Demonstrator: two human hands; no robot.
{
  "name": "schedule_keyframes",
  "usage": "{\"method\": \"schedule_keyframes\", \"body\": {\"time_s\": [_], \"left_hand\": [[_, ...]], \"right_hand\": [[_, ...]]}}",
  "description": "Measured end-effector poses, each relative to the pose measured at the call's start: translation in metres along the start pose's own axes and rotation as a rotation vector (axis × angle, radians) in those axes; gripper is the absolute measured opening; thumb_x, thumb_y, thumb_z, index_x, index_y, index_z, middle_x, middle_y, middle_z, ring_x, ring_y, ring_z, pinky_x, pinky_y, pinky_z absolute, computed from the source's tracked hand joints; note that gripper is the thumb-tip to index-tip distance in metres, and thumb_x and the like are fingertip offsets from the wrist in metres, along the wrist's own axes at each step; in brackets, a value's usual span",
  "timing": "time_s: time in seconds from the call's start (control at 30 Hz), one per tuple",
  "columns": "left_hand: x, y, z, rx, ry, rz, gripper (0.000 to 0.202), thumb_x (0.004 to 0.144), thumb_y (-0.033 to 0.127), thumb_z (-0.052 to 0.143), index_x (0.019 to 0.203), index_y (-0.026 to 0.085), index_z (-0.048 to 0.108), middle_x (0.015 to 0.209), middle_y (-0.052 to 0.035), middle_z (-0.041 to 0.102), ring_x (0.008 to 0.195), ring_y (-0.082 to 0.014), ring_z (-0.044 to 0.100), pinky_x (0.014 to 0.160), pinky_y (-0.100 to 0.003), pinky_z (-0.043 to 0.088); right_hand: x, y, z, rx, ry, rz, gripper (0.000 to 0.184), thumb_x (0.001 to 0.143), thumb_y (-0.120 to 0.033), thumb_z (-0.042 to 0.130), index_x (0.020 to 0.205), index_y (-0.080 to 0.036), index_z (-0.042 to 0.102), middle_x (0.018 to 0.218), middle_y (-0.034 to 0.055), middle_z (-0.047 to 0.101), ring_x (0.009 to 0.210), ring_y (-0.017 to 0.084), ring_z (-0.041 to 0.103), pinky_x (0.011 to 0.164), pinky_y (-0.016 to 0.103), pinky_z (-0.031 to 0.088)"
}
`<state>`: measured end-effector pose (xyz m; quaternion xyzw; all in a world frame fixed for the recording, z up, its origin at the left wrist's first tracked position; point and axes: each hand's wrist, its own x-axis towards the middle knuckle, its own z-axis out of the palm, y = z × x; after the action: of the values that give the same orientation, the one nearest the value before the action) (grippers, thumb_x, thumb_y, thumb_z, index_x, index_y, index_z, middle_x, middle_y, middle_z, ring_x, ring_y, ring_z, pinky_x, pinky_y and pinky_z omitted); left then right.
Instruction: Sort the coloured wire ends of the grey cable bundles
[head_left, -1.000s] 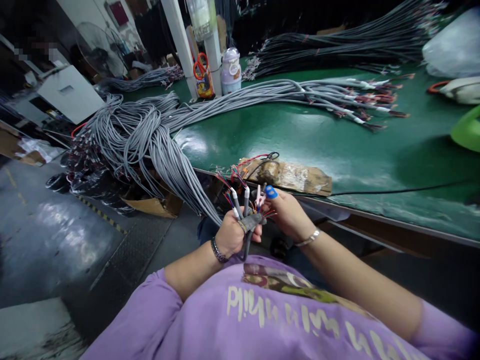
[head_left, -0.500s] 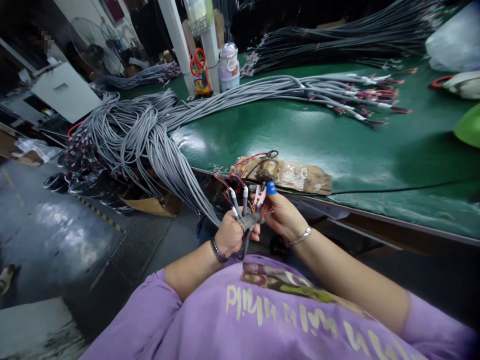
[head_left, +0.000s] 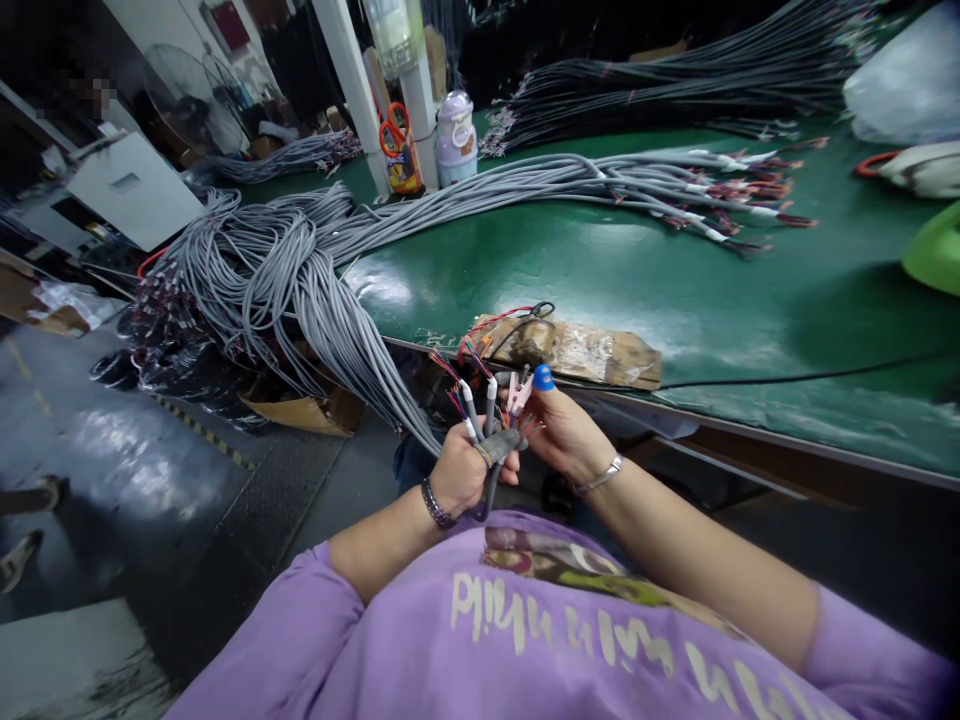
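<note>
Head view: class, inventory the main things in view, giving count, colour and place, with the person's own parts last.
Bench: one, green, across the view
Held cables: several, grey with multicoloured wire ends, in the left hand
Clip: one, pale pink, by the right hand
Grey cables: many, grey, on and over the bench
Dark cables: many, blackish, back of bench
Board: one, brown, bench's near edge
Bottle: one, lilac, behind the grey cables
Scissors: one, orange-handled, left of bottle
Plastic bag: one, whitish, upper right
Fan: one, grey, upper left
Left hand: one, grey thumb cover, around held cables
Right hand: one, blue thumb cover, beside clip
Shirt: one, purple, bottom
</note>
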<state>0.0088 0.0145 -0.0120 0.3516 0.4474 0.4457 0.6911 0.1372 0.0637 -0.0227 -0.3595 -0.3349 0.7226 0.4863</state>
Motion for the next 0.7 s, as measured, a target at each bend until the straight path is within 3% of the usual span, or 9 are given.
{"method": "schedule_keyframes", "body": {"time_s": [0.17, 0.3, 0.7], "left_hand": [[0.0012, -0.0025, -0.0015, -0.006, 0.011, 0.013, 0.05, 0.057, 0.051, 0.083, 0.079, 0.013, 0.061, 0.055, 0.0019, 0.059, 0.041, -0.0088, 0.053, 0.039, -0.021, 0.045], [0.003, -0.0041, -0.0037, -0.009, 0.009, 0.018, 0.047, 0.059, 0.049, 0.083, 0.08, 0.014, 0.06, 0.055, 0.002, 0.06, 0.04, -0.0081, 0.051, 0.038, -0.02, 0.044], [-0.0003, -0.0054, 0.0007, -0.002, 0.074, 0.113, 0.046, 0.063, 0.055, 0.078, 0.074, 0.015, 0.058, 0.054, 0.0023, 0.059, 0.04, -0.0068, 0.05, 0.039, -0.019, 0.042]], "right_hand": [[0.0002, 0.0004, 0.0011, 0.119, 0.073, 0.021, 0.057, 0.064, -0.077, 0.066, 0.075, -0.021, 0.064, 0.068, 0.0055, 0.067, 0.064, 0.021, 0.061, 0.057, 0.033, 0.049], [0.0008, -0.0008, 0.0031, 0.14, 0.07, 0.002, 0.055, 0.061, -0.073, 0.071, 0.073, -0.02, 0.063, 0.068, 0.0053, 0.067, 0.069, 0.022, 0.063, 0.06, 0.032, 0.05], [0.0017, -0.0005, 0.0026, 0.11, 0.109, -0.043, 0.052, 0.064, -0.071, 0.071, 0.072, -0.02, 0.064, 0.067, 0.0036, 0.065, 0.065, 0.019, 0.06, 0.061, 0.033, 0.049]]}}
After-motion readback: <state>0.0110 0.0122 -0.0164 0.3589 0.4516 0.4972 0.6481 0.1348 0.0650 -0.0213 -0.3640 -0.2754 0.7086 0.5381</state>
